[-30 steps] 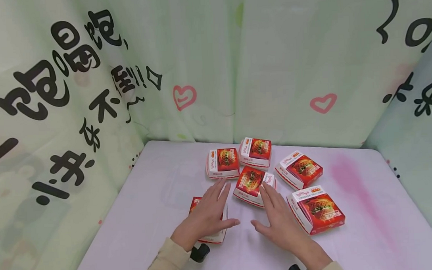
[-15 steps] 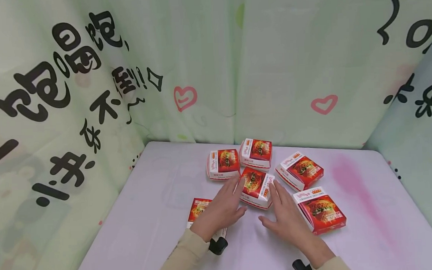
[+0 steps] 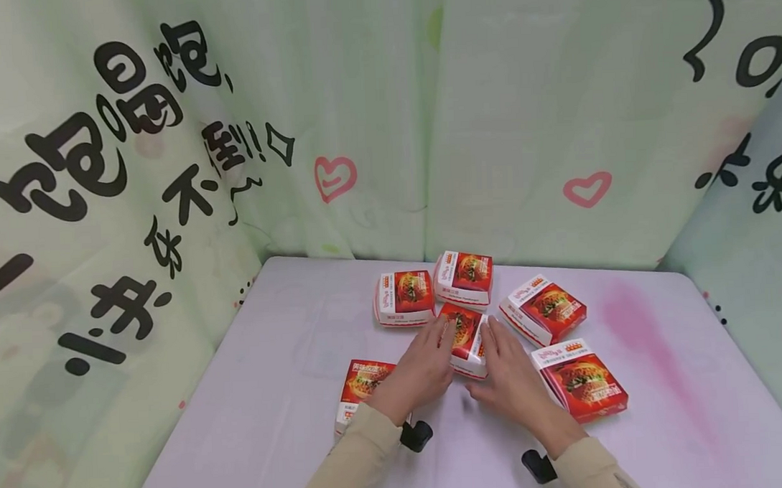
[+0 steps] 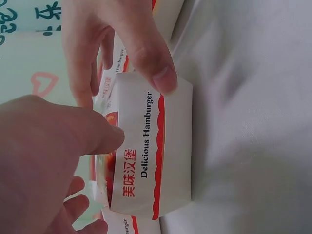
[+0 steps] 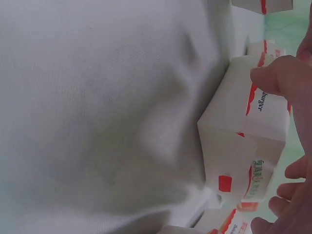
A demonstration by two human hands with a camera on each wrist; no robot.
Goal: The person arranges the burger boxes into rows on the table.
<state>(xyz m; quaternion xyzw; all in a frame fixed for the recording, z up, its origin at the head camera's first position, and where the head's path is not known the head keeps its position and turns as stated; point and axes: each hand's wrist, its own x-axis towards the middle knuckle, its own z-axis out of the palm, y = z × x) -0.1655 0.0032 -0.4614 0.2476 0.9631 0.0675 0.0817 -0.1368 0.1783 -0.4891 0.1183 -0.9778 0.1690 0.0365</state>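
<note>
A red and white hamburger box (image 3: 467, 352) lies near the middle of the table, between both hands. My left hand (image 3: 424, 368) reaches over its left part, fingers extended and covering that side. In the left wrist view, the left thumb (image 4: 109, 140) is at the lid's edge and the other fingers spread below. My right hand (image 3: 515, 372) lies along the box's right side with fingers mostly straight. Its thumb (image 4: 165, 80) overlaps the printed front face. The box's left and right edges are partly hidden by the hands.
Two boxes, a back left box (image 3: 406, 299) and a back middle box (image 3: 463, 279), stand behind. On the right are an upper box (image 3: 543, 309) and a lower box (image 3: 583, 381). Another box (image 3: 363, 380) lies under the left forearm. Printed curtains (image 3: 490, 125) border the table (image 3: 260, 392).
My left hand has moved right, from over the lower left box to the middle box. The right hand has come in against the middle box's right side; the other boxes stay put.
</note>
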